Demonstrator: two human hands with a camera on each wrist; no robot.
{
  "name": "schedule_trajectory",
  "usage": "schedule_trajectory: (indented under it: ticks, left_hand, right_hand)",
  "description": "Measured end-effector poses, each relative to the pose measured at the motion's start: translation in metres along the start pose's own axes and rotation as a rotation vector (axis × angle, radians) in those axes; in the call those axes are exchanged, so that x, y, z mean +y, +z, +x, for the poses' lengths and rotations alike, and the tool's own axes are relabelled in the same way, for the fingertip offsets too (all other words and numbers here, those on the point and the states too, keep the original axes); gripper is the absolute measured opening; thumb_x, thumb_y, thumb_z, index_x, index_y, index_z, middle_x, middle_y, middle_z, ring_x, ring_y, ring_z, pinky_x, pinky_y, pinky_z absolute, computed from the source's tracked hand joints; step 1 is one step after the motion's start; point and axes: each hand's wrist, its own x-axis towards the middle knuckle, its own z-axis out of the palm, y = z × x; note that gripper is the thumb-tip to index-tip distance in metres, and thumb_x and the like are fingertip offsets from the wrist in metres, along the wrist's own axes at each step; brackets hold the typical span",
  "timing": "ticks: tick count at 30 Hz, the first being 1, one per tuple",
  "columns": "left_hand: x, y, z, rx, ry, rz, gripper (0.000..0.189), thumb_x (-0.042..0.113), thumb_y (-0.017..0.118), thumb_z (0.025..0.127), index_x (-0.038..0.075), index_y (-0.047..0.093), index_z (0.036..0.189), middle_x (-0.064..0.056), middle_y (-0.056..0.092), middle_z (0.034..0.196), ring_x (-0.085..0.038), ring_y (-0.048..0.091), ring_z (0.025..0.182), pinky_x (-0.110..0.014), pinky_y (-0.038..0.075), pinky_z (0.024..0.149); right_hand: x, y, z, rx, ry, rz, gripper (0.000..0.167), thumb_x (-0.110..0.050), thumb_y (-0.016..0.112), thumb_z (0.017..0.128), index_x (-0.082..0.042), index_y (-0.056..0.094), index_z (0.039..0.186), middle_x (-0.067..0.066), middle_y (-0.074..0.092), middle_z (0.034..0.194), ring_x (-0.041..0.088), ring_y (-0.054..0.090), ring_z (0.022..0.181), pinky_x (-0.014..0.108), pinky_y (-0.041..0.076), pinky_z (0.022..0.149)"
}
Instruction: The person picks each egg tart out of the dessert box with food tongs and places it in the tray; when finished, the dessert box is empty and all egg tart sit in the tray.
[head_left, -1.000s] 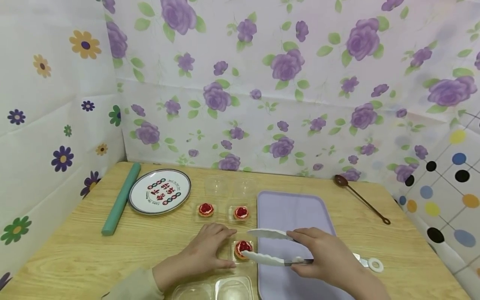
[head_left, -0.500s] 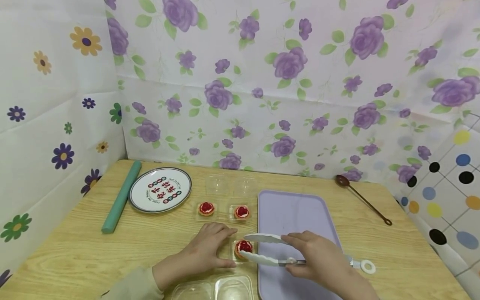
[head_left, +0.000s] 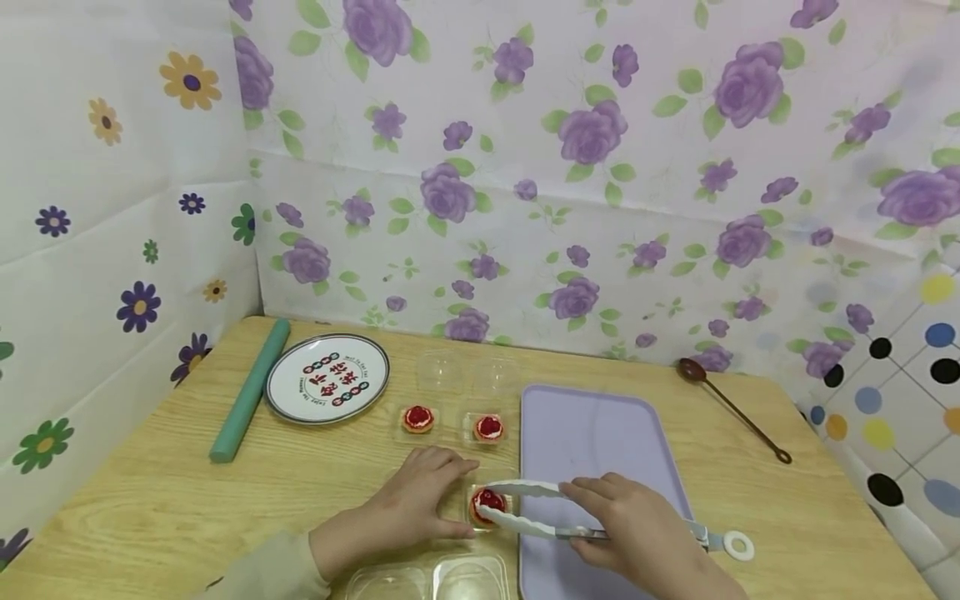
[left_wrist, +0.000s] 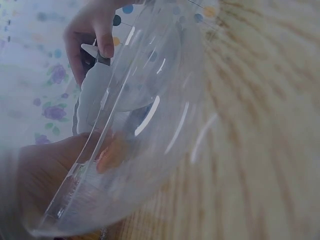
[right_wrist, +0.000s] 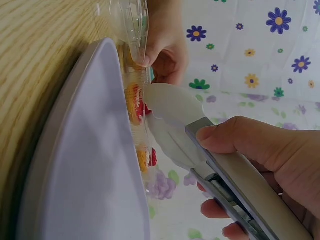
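My right hand [head_left: 637,533] grips a pair of tongs [head_left: 525,525] with white scalloped ends. The tong ends stand apart on either side of a small red-topped tart [head_left: 489,500], and in the right wrist view a tong end [right_wrist: 175,107] overlaps the red topping. That tart sits in a clear plastic box [head_left: 504,523]. At the box's left side, my left hand [head_left: 408,500] holds it between curved thumb and index finger. The left wrist view is mostly filled by a clear lid [left_wrist: 160,115]. Two more tarts, a left one [head_left: 417,418] and a right one [head_left: 489,428], sit in boxes behind.
A lilac tray [head_left: 592,425] lies right of the boxes, under the right hand. Clear lids [head_left: 468,579] stand open at the front edge. A white plate [head_left: 327,379] and green roll [head_left: 251,392] lie left, a brown ladle [head_left: 735,408] far right.
The right hand and tongs have shifted a little left and down, bringing the tong ends closer around the tart. The left hand stays at the box; the head view has shifted slightly.
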Motion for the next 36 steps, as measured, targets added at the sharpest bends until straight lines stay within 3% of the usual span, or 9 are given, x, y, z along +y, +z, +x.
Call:
schedule_trajectory:
  ticks: [11,18,25,33,36]
  left_hand:
    - [-0.001,0.002,0.001,0.005,0.019,0.021,0.077,0.054,0.076,0.072,0.012,0.055,0.132,0.002,0.060,0.117,-0.018,0.051,0.115,-0.041,0.040,0.105]
    - [-0.001,0.002,0.001,0.004,0.016,0.026,0.075,0.053,0.076,0.072,0.012,0.056,0.132,0.002,0.060,0.117,-0.018,0.051,0.116,-0.041,0.040,0.105]
    - [-0.001,0.000,-0.001,0.010,0.010,0.017,0.075,0.052,0.077,0.072,0.012,0.056,0.132,0.002,0.060,0.117,-0.018,0.051,0.116,-0.041,0.040,0.105]
    - [-0.001,0.000,-0.001,0.006,0.018,0.022,0.075,0.052,0.076,0.073,0.013,0.055,0.132,0.002,0.060,0.118,-0.018,0.051,0.116,-0.041,0.039,0.105]
    - [-0.001,-0.001,-0.002,0.005,0.015,0.023,0.074,0.051,0.076,0.073,0.013,0.056,0.132,0.002,0.060,0.118,-0.018,0.051,0.116,-0.040,0.039,0.105]
  right_hand:
    - [0.010,-0.015,-0.010,0.108,-0.003,-0.045,0.055,-0.032,0.085,0.066,-0.015,0.069,0.115,-0.003,0.072,0.107,0.013,0.067,0.086,0.029,0.057,0.068]
    - [0.024,-0.029,-0.019,0.119,0.038,-0.107,0.058,-0.034,0.087,0.064,-0.018,0.069,0.116,-0.003,0.072,0.107,0.015,0.069,0.089,0.031,0.058,0.070]
    - [0.035,-0.039,-0.029,0.012,0.175,-0.091,0.056,-0.038,0.084,0.068,-0.023,0.068,0.119,-0.006,0.070,0.112,0.017,0.068,0.095,0.034,0.058,0.074]
    - [0.053,-0.036,-0.047,-0.115,0.307,-0.065,0.053,-0.042,0.083,0.068,-0.022,0.070,0.115,-0.007,0.071,0.105,0.001,0.057,0.073,0.019,0.046,0.055]
    - [0.060,-0.034,-0.053,-0.190,0.347,-0.052,0.053,-0.043,0.081,0.069,-0.021,0.069,0.115,-0.006,0.070,0.106,0.001,0.056,0.073,0.020,0.045,0.055]
